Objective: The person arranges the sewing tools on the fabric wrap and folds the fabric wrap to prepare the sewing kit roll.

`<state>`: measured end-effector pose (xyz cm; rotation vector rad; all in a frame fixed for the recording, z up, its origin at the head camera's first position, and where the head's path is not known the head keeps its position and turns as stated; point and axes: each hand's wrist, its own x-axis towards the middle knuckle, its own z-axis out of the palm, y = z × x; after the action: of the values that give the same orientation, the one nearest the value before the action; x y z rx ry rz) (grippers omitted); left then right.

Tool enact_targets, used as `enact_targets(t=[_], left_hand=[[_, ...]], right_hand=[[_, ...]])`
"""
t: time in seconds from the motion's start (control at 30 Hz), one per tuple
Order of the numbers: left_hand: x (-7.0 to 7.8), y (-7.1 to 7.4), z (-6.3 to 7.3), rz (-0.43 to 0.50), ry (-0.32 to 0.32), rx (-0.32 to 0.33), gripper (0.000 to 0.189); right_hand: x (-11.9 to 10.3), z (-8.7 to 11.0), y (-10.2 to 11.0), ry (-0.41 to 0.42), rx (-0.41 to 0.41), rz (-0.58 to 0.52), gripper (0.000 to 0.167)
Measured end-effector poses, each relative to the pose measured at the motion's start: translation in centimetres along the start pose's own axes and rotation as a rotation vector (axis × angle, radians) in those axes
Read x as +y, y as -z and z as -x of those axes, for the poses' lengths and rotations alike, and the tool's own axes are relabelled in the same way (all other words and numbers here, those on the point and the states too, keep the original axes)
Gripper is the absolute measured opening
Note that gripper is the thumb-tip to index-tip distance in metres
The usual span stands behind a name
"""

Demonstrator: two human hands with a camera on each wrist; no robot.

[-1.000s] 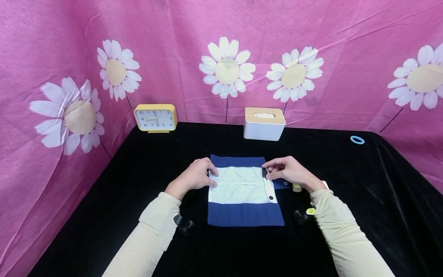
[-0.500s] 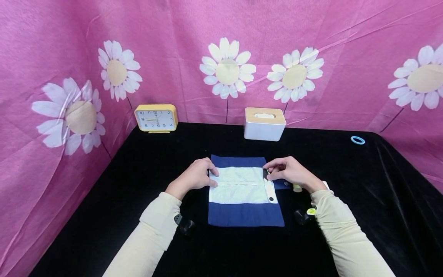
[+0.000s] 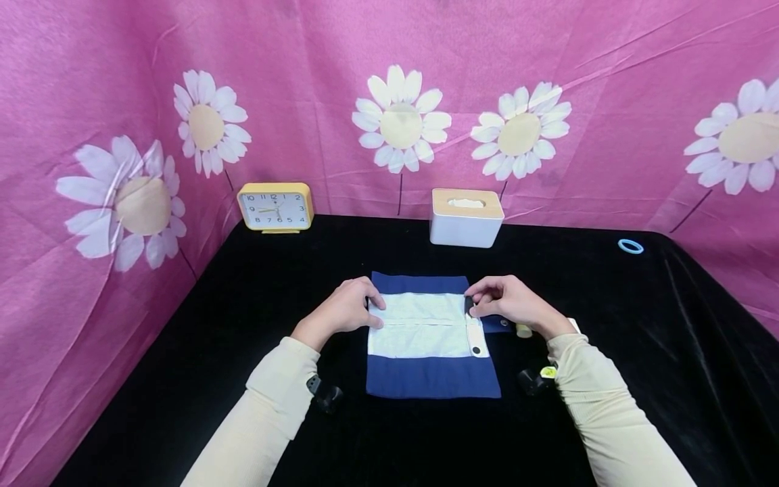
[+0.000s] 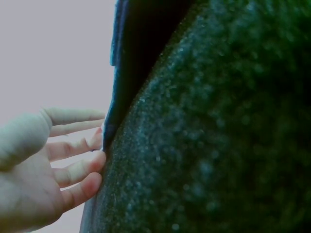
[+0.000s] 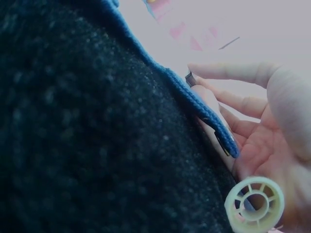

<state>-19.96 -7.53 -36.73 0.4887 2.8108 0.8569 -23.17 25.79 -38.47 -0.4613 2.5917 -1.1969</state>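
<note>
A navy cloth pouch (image 3: 432, 377) with a white middle panel lies flat on the black cloth in the head view. My left hand (image 3: 348, 308) rests at its left edge, thumb and index fingertips spread on the white panel. In the left wrist view its fingertips (image 4: 95, 162) meet the pouch's edge. Along the right edge of the panel lies a slim white item (image 3: 477, 335) with a dark upper end and a black round spot. My right hand (image 3: 508, 299) pinches that dark end between thumb and fingers. A navy flap (image 3: 496, 325) with a metal snap sticks out under this hand.
A pale spoked tape core (image 5: 255, 204) stands beside the right hand and shows partly in the head view. At the back are a yellow alarm clock (image 3: 275, 207) and a white tissue box (image 3: 465, 230) with a wooden lid. A light-blue ring (image 3: 630, 247) lies far right.
</note>
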Motion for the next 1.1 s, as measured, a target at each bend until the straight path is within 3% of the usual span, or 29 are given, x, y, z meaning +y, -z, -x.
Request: enact_targets(t=[0.73,1.1], left_hand=[[-0.23,-0.13,-0.15,0.007,0.006,-0.002,0.017],[-0.19,-0.06,-0.14,0.011,0.012,-0.004,0.018]], right_hand=[[-0.06,0.18,0.12,0.02,-0.046,-0.067,0.038],[0.13,0.18,0.2,0.033,-0.039,-0.029,0.034]])
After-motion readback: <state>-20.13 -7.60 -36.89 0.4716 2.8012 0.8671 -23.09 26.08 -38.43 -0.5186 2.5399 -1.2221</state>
